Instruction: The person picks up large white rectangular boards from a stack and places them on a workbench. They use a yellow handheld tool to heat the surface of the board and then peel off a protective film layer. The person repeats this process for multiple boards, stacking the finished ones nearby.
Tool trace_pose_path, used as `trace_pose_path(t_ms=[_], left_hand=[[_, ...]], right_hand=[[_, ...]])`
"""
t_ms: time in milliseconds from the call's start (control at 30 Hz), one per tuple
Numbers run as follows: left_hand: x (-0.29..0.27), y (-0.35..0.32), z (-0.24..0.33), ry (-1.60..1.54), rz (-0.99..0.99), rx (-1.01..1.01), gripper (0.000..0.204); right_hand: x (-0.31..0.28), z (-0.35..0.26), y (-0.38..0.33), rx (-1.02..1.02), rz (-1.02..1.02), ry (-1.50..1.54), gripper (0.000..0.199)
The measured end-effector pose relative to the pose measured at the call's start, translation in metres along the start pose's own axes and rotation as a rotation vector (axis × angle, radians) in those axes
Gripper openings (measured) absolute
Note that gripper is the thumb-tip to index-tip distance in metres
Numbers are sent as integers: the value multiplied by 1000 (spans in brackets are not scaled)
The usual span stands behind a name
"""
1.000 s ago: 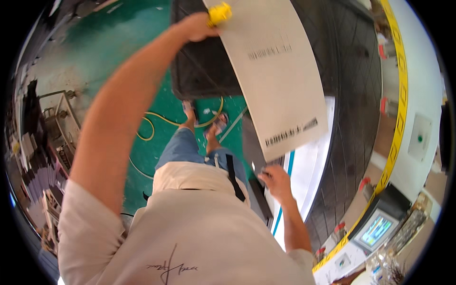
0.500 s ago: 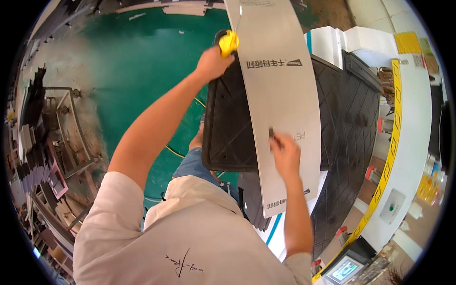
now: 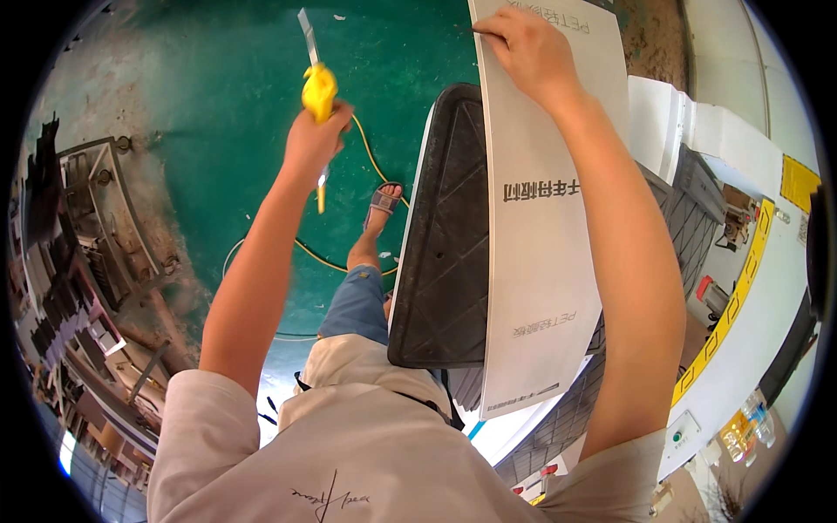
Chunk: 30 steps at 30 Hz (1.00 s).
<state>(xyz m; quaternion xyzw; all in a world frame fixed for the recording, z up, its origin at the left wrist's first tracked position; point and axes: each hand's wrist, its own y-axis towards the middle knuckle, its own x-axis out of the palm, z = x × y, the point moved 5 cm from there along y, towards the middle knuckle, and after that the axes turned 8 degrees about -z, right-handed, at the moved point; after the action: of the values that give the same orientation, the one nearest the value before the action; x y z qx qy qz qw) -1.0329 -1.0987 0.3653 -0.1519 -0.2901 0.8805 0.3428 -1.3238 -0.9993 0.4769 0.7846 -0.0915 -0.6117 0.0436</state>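
My left hand is closed round a yellow air blow gun, held out over the green floor to the left of the board. The blow gun's thin metal nozzle points away from me, blurred by motion. A long pale board with dark print lies lengthwise in front of me. It rests on a black ribbed platform. Above the board's far part is my right hand, its fingers pinched together at the left edge. What they hold, if anything, is too small to make out.
A yellow hose curves over the green floor near my sandalled foot. At left stand a metal rack and stacked strips. To the right runs a white machine frame with a yellow edge strip.
My left hand has swung the blow gun left, away from the board. My right hand has moved from the board's near part to its far left edge; its small dark item no longer shows clearly.
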Motion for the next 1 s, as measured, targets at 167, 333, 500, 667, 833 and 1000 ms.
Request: trace_pose_path(t_ms=[167, 333, 500, 667, 833, 1000], left_hand=[[-65, -43, -113, 108, 105, -201, 26], [-81, -91, -170, 176, 98, -232, 26], [-50, -141, -171, 99, 49, -121, 26], [-11, -218, -187, -27, -43, 42, 29], [29, -315, -242, 186, -106, 40, 31], [52, -379, -278, 351, -205, 53, 26]], right_hand=[[-1, -14, -26, 18, -207, 17, 17], [-15, -95, -161, -121, -336, 22, 18], [-31, -194, -337, -91, -427, 49, 13], [-48, -300, -513, -16, -461, 56, 27], [-47, -399, -704, 103, -568, 58, 20], [-46, -431, -799, 369, -447, 177, 23]])
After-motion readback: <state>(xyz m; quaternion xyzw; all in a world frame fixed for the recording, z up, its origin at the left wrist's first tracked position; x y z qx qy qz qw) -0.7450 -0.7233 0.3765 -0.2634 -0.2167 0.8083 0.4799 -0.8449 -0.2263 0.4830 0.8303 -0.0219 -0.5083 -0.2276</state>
